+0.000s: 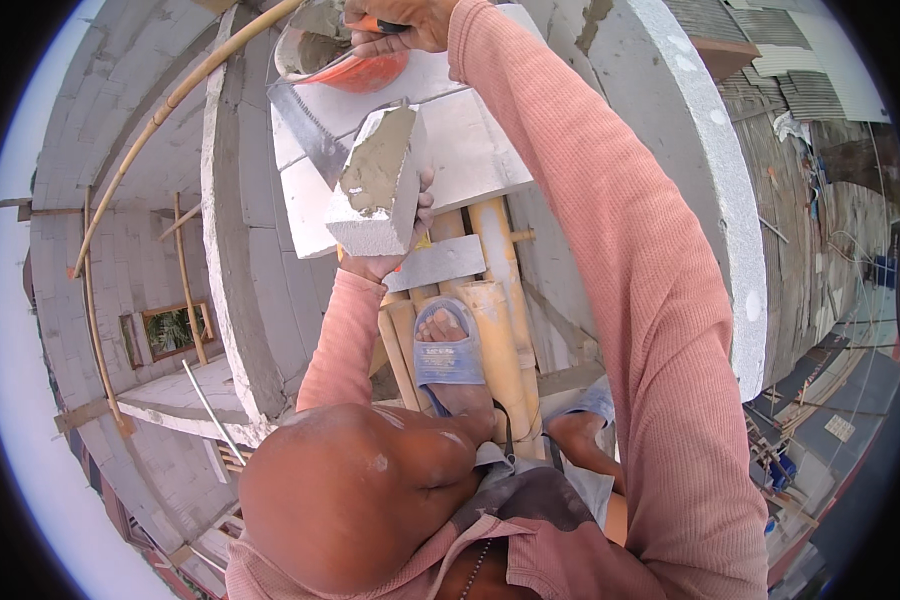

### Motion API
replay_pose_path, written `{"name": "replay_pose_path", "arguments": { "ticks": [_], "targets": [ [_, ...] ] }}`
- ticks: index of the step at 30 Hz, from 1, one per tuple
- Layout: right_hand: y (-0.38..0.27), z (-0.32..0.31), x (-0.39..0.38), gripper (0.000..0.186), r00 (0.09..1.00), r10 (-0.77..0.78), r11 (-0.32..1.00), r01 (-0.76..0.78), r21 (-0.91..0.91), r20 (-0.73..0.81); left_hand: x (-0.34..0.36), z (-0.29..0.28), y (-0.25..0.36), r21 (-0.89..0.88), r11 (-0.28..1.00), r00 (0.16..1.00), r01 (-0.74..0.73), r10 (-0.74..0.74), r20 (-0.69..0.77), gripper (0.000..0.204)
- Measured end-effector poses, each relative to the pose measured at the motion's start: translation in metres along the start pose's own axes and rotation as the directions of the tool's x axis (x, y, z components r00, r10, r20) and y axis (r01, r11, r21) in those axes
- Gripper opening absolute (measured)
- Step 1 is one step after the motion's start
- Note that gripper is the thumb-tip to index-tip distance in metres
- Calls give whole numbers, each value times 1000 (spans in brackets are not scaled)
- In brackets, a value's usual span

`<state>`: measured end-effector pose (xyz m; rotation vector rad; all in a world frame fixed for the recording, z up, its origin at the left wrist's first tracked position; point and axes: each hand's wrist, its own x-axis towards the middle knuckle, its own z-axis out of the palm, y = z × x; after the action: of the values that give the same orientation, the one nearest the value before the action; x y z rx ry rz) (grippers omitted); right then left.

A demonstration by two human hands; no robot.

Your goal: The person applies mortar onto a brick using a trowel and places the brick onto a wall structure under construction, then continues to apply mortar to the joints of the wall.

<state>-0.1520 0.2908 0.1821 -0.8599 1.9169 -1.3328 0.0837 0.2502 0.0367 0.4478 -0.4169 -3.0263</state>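
Observation:
My left hand (374, 264) grips a small white lightweight-concrete block (398, 215) from below and along its right side. Grey wet mortar (378, 160) coats the block's upper face. At the top edge my right hand (415, 22) is closed on a tool with an orange-and-black handle (378, 25); its working end is hidden. That hand is over the rim of an orange-red bucket (355, 75) holding grey mortar (315, 50). A toothed saw blade (310, 130) lies on the white blocks beside the bucket, partly covered by the held block.
White blocks (490, 140) form a surface under the bucket. Bamboo poles (500, 330) lie beneath my sandalled foot (448, 345). A block wall (715, 200) stands close on the right, a grey column (232, 220) on the left. A long bamboo pole (160, 115) slants across the upper left.

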Motion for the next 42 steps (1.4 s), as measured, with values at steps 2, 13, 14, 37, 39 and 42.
{"name": "replay_pose_path", "arguments": {
  "ticks": [2,13,14,37,39,42],
  "targets": [
    [21,7,33,32,999,20,948,-32,-317,-40,7,6,-9,-129,990,996,57,-47,80,59],
    [49,-7,-32,36,726,-392,886,134,-443,-565,-2,11,-27,-144,986,993,81,-66,101,60],
    [51,0,-69,36,643,-388,920,220,-326,-661,-1,12,-27,-164,983,991,84,-65,120,62],
    [32,39,-581,89,466,83,852,-491,-180,-881,-78,108,-197,714,-120,237,690,-895,-379,81],
    [30,37,-591,89,466,88,843,-506,-184,-880,-75,133,-157,826,-378,263,418,-820,-509,83],
    [36,39,-595,89,466,188,759,-628,-173,-865,-54,155,-107,830,-537,220,148,-801,-557,87]
  ]
}}
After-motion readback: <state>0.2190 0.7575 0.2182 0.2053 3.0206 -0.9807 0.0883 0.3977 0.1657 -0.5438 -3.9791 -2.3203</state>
